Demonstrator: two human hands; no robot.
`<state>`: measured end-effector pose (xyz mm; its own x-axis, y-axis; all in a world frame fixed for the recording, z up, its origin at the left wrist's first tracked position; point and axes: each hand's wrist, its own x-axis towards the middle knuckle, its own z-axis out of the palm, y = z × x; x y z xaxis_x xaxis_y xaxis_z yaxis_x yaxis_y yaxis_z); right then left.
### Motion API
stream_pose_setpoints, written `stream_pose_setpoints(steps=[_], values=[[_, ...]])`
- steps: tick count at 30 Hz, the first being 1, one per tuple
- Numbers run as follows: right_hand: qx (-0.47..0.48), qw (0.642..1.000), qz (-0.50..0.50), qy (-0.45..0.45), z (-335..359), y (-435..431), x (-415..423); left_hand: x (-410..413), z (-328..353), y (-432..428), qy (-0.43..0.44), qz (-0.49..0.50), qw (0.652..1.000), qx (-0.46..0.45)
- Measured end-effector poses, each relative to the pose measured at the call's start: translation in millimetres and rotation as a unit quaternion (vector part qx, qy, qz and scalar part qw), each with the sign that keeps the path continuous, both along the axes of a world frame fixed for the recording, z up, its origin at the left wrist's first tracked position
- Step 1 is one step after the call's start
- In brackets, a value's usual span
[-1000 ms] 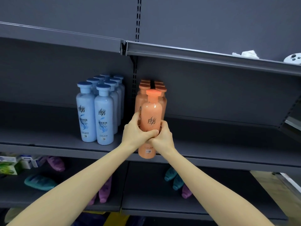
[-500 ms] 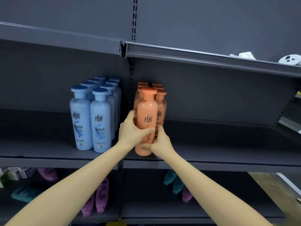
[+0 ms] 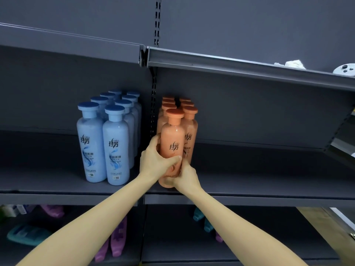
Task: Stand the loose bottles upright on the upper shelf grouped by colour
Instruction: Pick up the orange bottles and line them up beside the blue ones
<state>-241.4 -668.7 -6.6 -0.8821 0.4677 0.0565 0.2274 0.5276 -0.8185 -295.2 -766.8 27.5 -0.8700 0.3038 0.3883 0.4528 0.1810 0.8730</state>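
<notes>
An orange bottle (image 3: 172, 139) stands upright on the upper shelf (image 3: 249, 187), at the front left of a group of several orange bottles (image 3: 189, 127). My left hand (image 3: 155, 162) grips its body from the left, thumb across the front. My right hand (image 3: 185, 178) holds its lower part from the right and hides the base. To the left stands a group of several blue bottles (image 3: 103, 139).
On the lower shelf lie loose purple bottles (image 3: 117, 240), teal bottles (image 3: 199, 215) and a teal bottle (image 3: 26, 234) at the left. A slotted upright post (image 3: 153, 104) separates the two shelf bays. White objects (image 3: 292, 64) sit on the top shelf at the right.
The orange bottle has gone up and back from the shelf's front edge into the orange group, with both hands still round it. The view has shifted upward.
</notes>
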Motion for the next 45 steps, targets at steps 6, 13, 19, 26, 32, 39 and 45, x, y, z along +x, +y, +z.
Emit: stream_pose_setpoints(steps=[6, 13, 19, 26, 32, 39, 45], values=[[-0.011, 1.0, 0.006, -0.006, -5.4, 1.7, -2.1, -4.3, -8.1, 2.7, -0.006, 0.002, 1.0, -0.006], [-0.018, 1.0, 0.014, -0.007, -5.9, 3.9, -5.3, -7.1, -9.9, 5.2, -0.007, 0.001, 1.0, -0.007], [-0.058, 0.998, 0.003, -0.003, -9.2, 3.7, -7.9, -7.9, -12.1, 6.0, -0.027, -0.019, 0.999, -0.017], [-0.039, 0.998, -0.014, 0.039, -18.5, -2.0, -7.1, -5.2, -32.1, -2.5, -0.079, -0.065, 0.993, -0.052], [-0.024, 0.997, -0.029, 0.062, -20.3, -3.4, -6.9, -9.4, -40.3, -4.7, -0.09, -0.074, 0.991, -0.063], [-0.024, 0.997, -0.027, 0.064, -21.3, -11.4, -14.5, -14.7, -42.4, -11.0, -0.092, -0.066, 0.992, -0.057], [-0.013, 0.997, -0.024, 0.076, -16.9, -17.2, -17.2, -18.8, -42.1, -14.5, -0.092, -0.071, 0.991, -0.061]])
